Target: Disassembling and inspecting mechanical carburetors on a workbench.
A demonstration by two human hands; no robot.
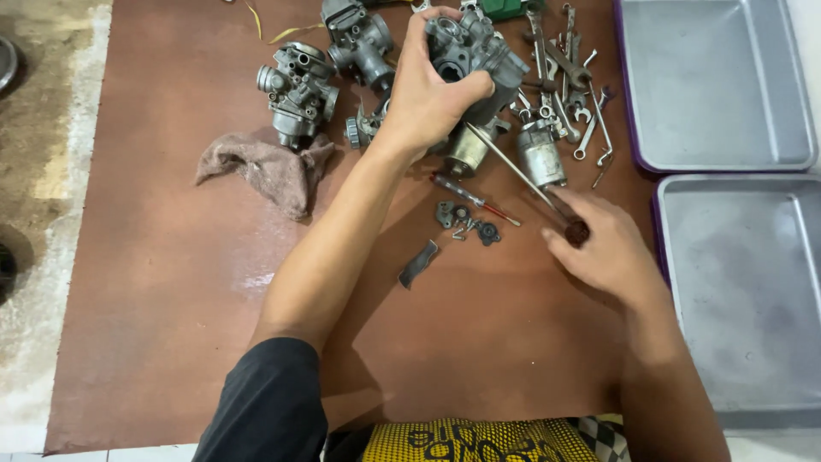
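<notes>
The left hand (pixel 428 98) reaches across the brown board surface (pixel 171 282) and grasps a grey cast-metal carburetor body (pixel 475 56), its fingers clenched around the casting and holding it tilted above the far part of the surface. The right hand (pixel 603 248) grasps the dark red handle of a long thin-shafted screwdriver (pixel 522 175), fingers wrapped around the handle; the steel shaft runs up and to the left, and its tip meets the underside of the held carburetor, beside a dull brass-coloured bowl.

Just below the shaft lies a second small screwdriver with a red and clear handle (pixel 475 201), and near it a cluster of small dark metal fittings and screws (pixel 468 224). A flat dark strip (pixel 418 263) lies closer to the person. To the left, two more grey carburetors (pixel 295 90) stand by a crumpled brown rag (pixel 269 167). Spanners and wrenches (pixel 581 103) lie at the far right of the surface, next to two shallow grey metal trays (pixel 714 85).
</notes>
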